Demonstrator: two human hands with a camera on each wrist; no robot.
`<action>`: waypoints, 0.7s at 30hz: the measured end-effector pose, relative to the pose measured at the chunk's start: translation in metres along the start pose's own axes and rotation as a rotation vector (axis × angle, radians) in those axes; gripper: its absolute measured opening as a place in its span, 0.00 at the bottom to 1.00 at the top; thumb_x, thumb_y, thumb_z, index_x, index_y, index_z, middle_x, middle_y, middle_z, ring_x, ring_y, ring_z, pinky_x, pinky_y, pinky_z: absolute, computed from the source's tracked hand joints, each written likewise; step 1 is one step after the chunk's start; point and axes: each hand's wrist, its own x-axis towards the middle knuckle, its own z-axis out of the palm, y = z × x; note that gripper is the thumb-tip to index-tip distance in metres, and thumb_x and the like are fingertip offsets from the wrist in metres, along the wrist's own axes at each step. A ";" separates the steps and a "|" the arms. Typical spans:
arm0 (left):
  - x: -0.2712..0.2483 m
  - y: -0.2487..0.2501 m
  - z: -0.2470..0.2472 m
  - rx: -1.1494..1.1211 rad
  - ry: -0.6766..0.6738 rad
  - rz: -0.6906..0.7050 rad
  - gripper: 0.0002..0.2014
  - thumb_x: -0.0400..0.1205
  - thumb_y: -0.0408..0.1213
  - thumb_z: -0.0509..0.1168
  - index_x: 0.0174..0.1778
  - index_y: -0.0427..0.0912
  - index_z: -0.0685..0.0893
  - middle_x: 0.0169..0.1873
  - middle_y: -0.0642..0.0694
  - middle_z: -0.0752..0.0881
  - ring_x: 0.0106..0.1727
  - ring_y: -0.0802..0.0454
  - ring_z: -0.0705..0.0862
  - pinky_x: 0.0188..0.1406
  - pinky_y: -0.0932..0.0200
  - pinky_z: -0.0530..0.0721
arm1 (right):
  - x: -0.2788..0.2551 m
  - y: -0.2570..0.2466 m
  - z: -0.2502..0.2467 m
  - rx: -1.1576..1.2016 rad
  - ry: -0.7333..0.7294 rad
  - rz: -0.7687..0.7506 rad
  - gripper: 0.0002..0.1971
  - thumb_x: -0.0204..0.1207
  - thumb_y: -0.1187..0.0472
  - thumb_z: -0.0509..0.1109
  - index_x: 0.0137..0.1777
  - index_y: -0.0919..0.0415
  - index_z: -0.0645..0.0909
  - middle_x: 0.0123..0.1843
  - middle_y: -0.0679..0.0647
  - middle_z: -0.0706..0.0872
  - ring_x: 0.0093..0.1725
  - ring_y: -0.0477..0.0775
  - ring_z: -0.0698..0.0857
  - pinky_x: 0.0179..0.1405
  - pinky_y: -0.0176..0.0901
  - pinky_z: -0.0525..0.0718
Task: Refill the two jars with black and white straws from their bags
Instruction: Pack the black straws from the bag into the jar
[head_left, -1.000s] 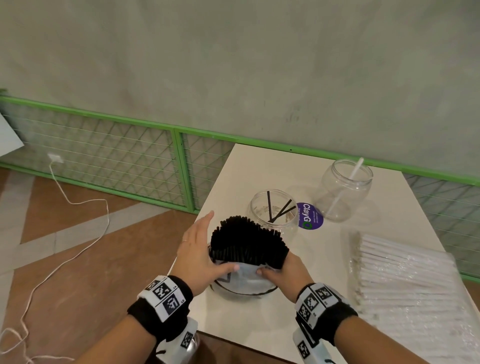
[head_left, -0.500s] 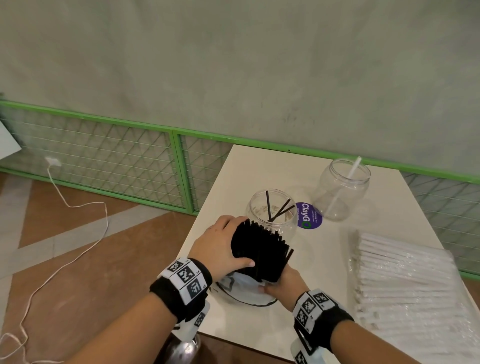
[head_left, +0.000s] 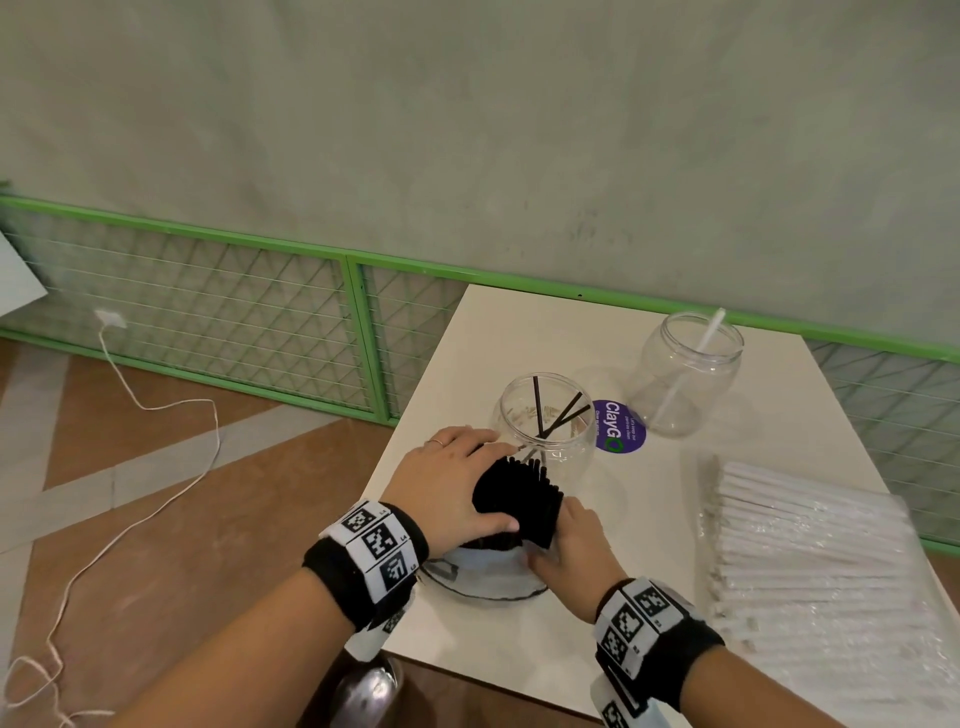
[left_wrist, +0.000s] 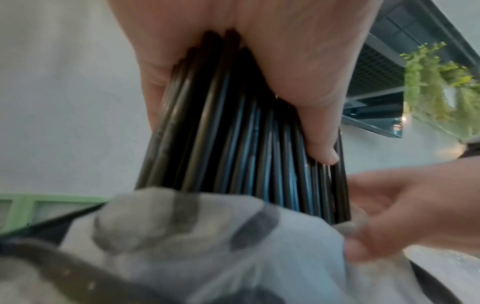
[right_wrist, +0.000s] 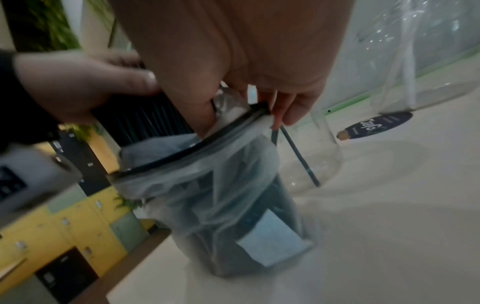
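The left hand (head_left: 451, 488) is wrapped around a fat bundle of black straws (head_left: 519, 500), thumb across the front, fingers behind — a full, tight grasp. Just below that grip the straws' lower ends sit inside the bag (head_left: 483, 574), whose rim the right hand (head_left: 571, 545) pinches between thumb and fingertips. Just beyond the bundle's tips stands a jar (head_left: 545, 415) with a few black straws; farther right, the second jar (head_left: 685, 374) and the white straws (head_left: 810, 551).
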 end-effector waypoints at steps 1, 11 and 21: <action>0.000 -0.002 0.001 -0.024 0.022 -0.006 0.37 0.68 0.69 0.64 0.73 0.63 0.66 0.74 0.61 0.68 0.75 0.53 0.64 0.70 0.52 0.70 | 0.000 -0.003 -0.003 -0.031 0.054 -0.018 0.30 0.66 0.42 0.60 0.68 0.54 0.74 0.60 0.52 0.76 0.58 0.58 0.76 0.51 0.44 0.73; -0.002 -0.002 0.000 -0.068 0.049 0.001 0.34 0.68 0.74 0.56 0.70 0.67 0.70 0.65 0.60 0.76 0.67 0.55 0.72 0.66 0.56 0.71 | 0.013 -0.034 -0.018 0.426 0.125 -0.080 0.18 0.63 0.43 0.70 0.52 0.45 0.74 0.49 0.46 0.81 0.51 0.48 0.80 0.44 0.22 0.72; -0.001 -0.003 0.007 -0.095 0.161 -0.056 0.21 0.71 0.65 0.54 0.52 0.62 0.84 0.54 0.61 0.81 0.59 0.55 0.77 0.54 0.58 0.74 | 0.015 -0.028 -0.031 0.555 0.096 -0.055 0.11 0.70 0.58 0.79 0.39 0.44 0.79 0.37 0.45 0.83 0.38 0.42 0.81 0.42 0.35 0.77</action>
